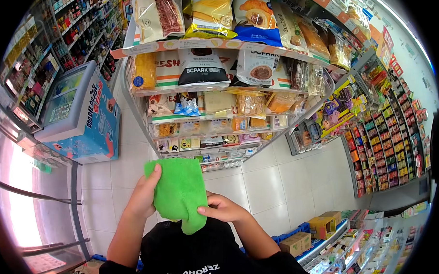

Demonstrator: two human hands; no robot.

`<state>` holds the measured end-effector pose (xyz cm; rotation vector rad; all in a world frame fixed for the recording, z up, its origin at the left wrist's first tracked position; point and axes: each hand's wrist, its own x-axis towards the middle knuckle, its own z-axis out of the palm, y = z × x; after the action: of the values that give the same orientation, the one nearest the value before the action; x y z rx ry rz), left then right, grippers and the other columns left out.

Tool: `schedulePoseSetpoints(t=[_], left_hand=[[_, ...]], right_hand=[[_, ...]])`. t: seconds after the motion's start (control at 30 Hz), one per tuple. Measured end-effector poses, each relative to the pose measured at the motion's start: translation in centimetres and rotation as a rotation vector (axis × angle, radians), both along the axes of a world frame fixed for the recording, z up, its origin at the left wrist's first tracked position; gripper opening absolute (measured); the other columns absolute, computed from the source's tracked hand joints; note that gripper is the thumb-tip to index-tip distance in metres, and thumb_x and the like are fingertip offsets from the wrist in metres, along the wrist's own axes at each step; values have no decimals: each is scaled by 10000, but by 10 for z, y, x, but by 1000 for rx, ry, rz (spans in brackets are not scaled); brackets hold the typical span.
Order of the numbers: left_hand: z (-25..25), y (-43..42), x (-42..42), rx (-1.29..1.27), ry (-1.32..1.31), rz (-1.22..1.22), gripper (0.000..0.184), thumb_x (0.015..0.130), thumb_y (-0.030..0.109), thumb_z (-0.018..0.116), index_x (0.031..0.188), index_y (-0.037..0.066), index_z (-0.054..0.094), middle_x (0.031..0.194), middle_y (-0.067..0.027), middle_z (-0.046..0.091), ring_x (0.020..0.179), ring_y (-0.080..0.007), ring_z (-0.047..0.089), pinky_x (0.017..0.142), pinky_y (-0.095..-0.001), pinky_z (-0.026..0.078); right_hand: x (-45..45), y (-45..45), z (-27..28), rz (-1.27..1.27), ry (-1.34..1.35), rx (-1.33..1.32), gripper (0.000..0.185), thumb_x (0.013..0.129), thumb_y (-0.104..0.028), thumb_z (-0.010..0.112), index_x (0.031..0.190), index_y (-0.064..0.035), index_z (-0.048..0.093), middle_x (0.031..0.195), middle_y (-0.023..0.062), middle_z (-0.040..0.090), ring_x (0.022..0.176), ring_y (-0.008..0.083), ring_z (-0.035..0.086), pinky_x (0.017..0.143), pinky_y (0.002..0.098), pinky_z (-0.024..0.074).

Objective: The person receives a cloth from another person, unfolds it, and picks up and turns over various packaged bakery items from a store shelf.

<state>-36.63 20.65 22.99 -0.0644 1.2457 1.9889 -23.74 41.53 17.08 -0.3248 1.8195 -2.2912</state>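
A bright green cloth (179, 188) hangs in front of my chest, held up between both hands. My left hand (146, 190) grips its left edge, with the thumb pressed on the front near the upper corner. On the other side, my right hand (220, 207) pinches the lower right edge between thumb and fingers. The cloth's bottom end droops in a fold over my black shirt (191, 252). Most of the fingers of my left hand are hidden behind the cloth.
A tiered shelf (230, 91) of packaged bread stands directly ahead. A blue chest freezer (80, 115) is at left, with glass doors nearer me. Snack racks (388, 143) line the right. Cardboard boxes (295, 243) and another stocked shelf (351, 252) are at lower right. Pale tiles (271, 187) cover the floor.
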Motion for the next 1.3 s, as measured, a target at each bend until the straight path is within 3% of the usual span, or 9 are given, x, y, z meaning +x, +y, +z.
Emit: schedulePoseSetpoints(t=[0.2, 0.43, 0.6, 0.7, 0.87, 1.03, 1.17, 1.2, 1.3], left_hand=[[-7, 3, -7, 47, -127, -56, 462, 1052, 363, 475, 1323, -7, 527, 1264, -96, 614, 1140, -188, 597, 980, -347, 477], [9, 8, -13, -71, 163, -42, 461, 1051, 362, 473, 1327, -2, 522, 1241, -106, 633, 1118, -195, 617, 949, -343, 499], [2, 19, 1, 280, -105, -109, 476, 1054, 380, 438, 1361, 20, 490, 1230, -119, 644, 1114, -234, 643, 932, -408, 538], [-34, 20, 2, 399, -121, -394, 490, 1053, 392, 418, 1390, 39, 457, 1294, -125, 610, 1151, -257, 630, 937, -454, 539], [-32, 30, 11, -36, 92, -200, 426, 973, 91, 614, 1370, 20, 478, 1246, -75, 624, 1129, -146, 611, 915, -299, 531], [-17, 29, 5, -35, 117, -189, 399, 986, 128, 608, 1355, 16, 506, 1209, -66, 631, 1072, -140, 617, 919, -282, 505], [-34, 10, 3, 139, 66, -292, 287, 961, 39, 560, 1247, 24, 582, 1070, -37, 654, 965, -121, 613, 832, -247, 497], [-46, 1, 1, 196, 73, -378, 269, 949, 2, 539, 1209, 24, 603, 1031, -29, 657, 936, -116, 608, 807, -239, 492], [-34, 8, -10, 135, 435, -497, 317, 849, -100, 470, 1093, 19, 633, 932, -25, 647, 881, -115, 588, 768, -245, 475]], right_hand=[[-3, 4, 18, -90, -80, 162, 305, 1001, -250, 599, 1164, 4, 646, 1222, 113, 659, 1113, 202, 614, 943, 333, 464], [-11, 23, 51, -163, -184, 561, 368, 989, -321, 602, 1267, -80, 610, 916, 119, 731, 819, 213, 702, 778, 326, 534], [-11, 23, 28, -411, -226, -128, 410, 1057, -276, 497, 1378, -21, 512, 1266, 49, 592, 1125, 141, 572, 931, 296, 482], [-16, 19, 26, -501, -409, -373, 437, 1046, -261, 522, 1418, -37, 474, 1266, 51, 593, 1119, 140, 577, 925, 296, 488], [-14, 31, 14, -366, -484, -337, 474, 1016, -208, 563, 1443, -41, 444, 1272, 61, 590, 1125, 150, 584, 930, 298, 495], [-11, 47, 20, -324, -491, -344, 491, 1005, -164, 562, 1459, -43, 419, 1316, 81, 578, 1152, 168, 593, 885, 325, 531], [7, 81, -28, -31, 57, -319, 291, 982, -49, 528, 1254, -7, 623, 1171, 130, 662, 1101, 193, 630, 814, 326, 554], [-2, 90, -12, 162, 200, -318, 219, 945, -52, 525, 1080, -9, 692, 1058, 161, 684, 1047, 202, 636, 848, 322, 526], [-12, 82, 19, 150, -26, -607, 201, 913, -104, 532, 1017, -20, 683, 1039, 174, 670, 988, 212, 635, 883, 324, 488]])
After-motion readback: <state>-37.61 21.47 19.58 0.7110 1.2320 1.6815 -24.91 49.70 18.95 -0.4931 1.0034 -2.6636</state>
